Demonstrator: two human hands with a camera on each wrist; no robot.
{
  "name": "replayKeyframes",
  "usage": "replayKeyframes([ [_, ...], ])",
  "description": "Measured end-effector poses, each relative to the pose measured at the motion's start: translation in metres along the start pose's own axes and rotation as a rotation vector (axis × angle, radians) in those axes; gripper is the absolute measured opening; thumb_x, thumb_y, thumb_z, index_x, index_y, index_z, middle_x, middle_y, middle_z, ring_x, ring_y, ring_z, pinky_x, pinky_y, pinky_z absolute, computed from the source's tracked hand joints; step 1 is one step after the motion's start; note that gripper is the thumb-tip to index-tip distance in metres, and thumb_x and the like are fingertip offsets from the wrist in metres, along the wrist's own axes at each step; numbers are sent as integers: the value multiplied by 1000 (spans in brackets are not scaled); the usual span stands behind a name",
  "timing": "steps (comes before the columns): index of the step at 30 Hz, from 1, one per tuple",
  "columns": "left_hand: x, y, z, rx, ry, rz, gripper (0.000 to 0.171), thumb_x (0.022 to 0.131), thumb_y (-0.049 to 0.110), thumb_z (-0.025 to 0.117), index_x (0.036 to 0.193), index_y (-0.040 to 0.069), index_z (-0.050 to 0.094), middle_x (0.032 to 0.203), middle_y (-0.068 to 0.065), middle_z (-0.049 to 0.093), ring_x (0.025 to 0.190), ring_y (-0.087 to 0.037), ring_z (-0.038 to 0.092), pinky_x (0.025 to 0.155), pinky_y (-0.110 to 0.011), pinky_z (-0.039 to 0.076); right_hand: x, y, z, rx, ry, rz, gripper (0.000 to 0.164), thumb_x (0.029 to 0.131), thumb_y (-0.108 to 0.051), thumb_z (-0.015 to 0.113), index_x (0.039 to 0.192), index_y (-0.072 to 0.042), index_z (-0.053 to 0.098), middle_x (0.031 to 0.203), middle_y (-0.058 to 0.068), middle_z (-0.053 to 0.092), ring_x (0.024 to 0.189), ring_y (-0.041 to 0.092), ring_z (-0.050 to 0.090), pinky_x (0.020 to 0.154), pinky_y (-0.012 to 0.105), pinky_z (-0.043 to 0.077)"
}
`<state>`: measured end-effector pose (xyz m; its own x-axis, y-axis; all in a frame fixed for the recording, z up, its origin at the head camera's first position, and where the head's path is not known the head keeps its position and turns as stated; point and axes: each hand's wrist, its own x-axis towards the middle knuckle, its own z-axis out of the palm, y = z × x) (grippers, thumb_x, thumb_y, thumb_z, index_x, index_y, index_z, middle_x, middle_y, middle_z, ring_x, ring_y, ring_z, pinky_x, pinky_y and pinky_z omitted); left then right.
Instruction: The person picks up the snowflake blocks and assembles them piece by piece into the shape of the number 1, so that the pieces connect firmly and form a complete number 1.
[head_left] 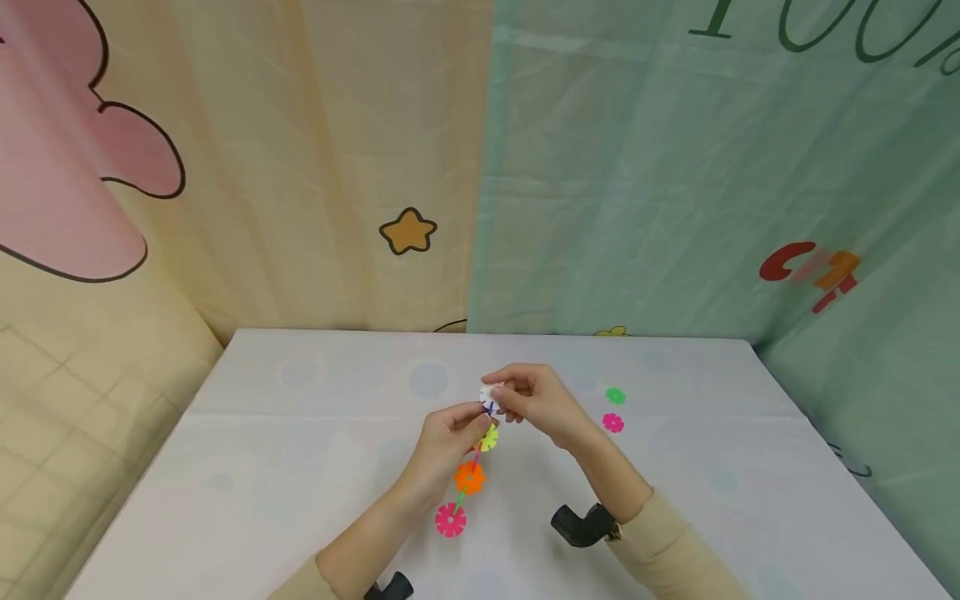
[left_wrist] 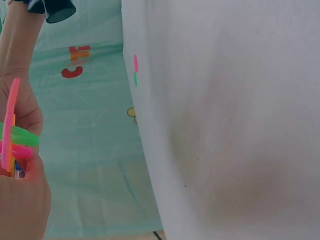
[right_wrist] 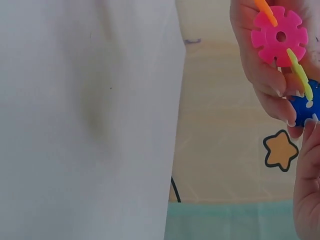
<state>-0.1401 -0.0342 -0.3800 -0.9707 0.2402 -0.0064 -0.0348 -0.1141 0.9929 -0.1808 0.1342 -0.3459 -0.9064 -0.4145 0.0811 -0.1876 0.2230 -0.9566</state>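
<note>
A chain of notched plastic discs hangs between the hands in the head view. At its low end is a pink disc (head_left: pixel 450 520), then a green one edge-on, an orange disc (head_left: pixel 469 477), another pink one and a yellow disc (head_left: pixel 490 438). My left hand (head_left: pixel 448 446) grips the chain near its upper end, by a blue disc (right_wrist: pixel 303 106). My right hand (head_left: pixel 543 404) pinches a white disc (head_left: pixel 489 395) that touches the blue one. Fingers partly cover this joint, so how deep the slots fit I cannot tell.
On the white-covered table (head_left: pixel 300 467), a loose green disc (head_left: pixel 615 396) and a loose pink disc (head_left: pixel 612 422) lie right of my right hand. A printed curtain (head_left: pixel 337 167) hangs behind the table. Black camera mounts (head_left: pixel 583 527) sit at the wrists.
</note>
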Motion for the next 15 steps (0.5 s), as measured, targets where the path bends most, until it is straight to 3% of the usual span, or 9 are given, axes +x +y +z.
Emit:
replayKeyframes([
  [15,2,-2,4,-28,12,-10,30,92,12,59,113,-9,61,104,-14,67,83,-13,57,74,-20,49,-8,11,6,134,86,16,27,90,-3,59,113,10,59,71,2,63,56,11,55,55,19,47],
])
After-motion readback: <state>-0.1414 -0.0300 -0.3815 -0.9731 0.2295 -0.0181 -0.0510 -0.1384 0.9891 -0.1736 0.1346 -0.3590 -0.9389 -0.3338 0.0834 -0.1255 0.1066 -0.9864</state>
